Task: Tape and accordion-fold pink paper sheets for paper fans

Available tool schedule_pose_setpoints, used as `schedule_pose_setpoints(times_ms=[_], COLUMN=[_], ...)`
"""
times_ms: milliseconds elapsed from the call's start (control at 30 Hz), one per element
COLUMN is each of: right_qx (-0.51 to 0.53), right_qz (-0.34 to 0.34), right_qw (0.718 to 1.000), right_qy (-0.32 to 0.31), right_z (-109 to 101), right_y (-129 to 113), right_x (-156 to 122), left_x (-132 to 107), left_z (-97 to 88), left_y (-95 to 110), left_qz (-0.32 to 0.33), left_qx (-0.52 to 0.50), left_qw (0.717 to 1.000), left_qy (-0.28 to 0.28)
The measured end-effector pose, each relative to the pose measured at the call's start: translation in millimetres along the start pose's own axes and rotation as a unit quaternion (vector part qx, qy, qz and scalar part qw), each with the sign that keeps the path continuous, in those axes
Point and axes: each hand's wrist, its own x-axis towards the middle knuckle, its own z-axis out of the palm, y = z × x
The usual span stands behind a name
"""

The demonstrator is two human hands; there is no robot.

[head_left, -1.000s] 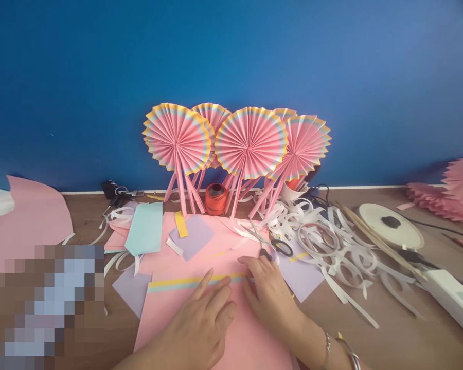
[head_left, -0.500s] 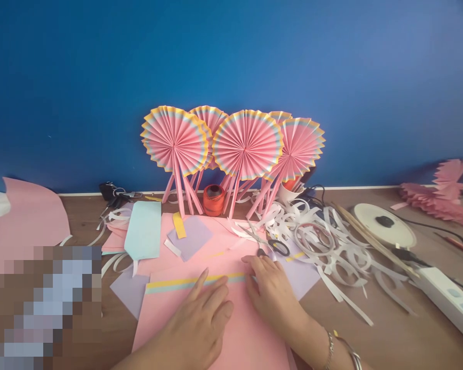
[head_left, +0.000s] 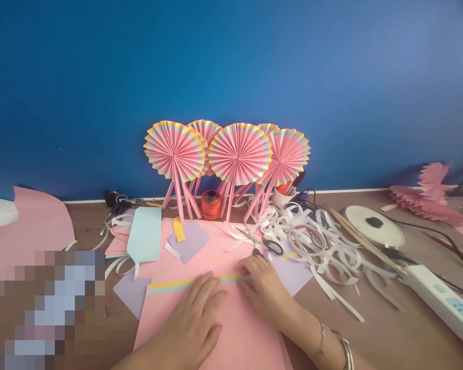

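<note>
A pink paper sheet (head_left: 250, 334) lies in front of me, with a yellow and light-blue paper strip (head_left: 165, 286) running across its top edge. My left hand (head_left: 193, 324) rests flat on the sheet, fingers stretched out and their tips over the strip. At the strip's right end, my right hand (head_left: 268, 293) has its fingers bent together and the thumb close below, pinching the end; the exact contact is partly hidden. Just beyond that hand lie scissors (head_left: 272, 247) with black handles. More pink paper (head_left: 158, 264) is underneath and behind.
Pleated pink paper fans (head_left: 239, 154) stand against the blue wall, near an orange spool (head_left: 211, 205). White paper strips (head_left: 332, 257) are heaped at right, beside a power strip (head_left: 443, 298) and round cream device (head_left: 374, 226). Light-blue paper (head_left: 144, 234) and purple paper (head_left: 189, 239) lie left.
My left hand has flattened, its raised index finger coming down onto the strip and the fingers drawing closer. My right hand stays at the strip's right end. The view has shifted slightly.
</note>
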Motion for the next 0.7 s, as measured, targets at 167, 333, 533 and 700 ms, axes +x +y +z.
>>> schedule_pose_setpoints(times_ms=[167, 333, 533, 700], right_qx=[-0.011, -0.014, 0.001, 0.031], right_qz=[-0.005, -0.037, -0.052, -0.064], right_qw=[1.000, 0.999, 0.999, 0.997], right_qy=[-0.019, 0.007, -0.002, 0.003], right_z=[-0.2, 0.4, -2.4, -4.3], right_y=[1.3, 2.7, 1.9, 2.3], right_x=[0.0, 1.0, 0.7, 0.3], left_x=[9.5, 44.2, 71.8, 77.3], left_z=[-7.1, -24.2, -20.1, -21.0], left_y=[-6.2, -4.8, -0.1, -0.4], left_qz=[-0.092, -0.131, -0.177, -0.169], left_qx=[-0.088, -0.125, -0.152, -0.163], left_qw=[0.990, 0.980, 0.969, 0.968], left_qy=[-0.051, -0.084, -0.076, -0.089])
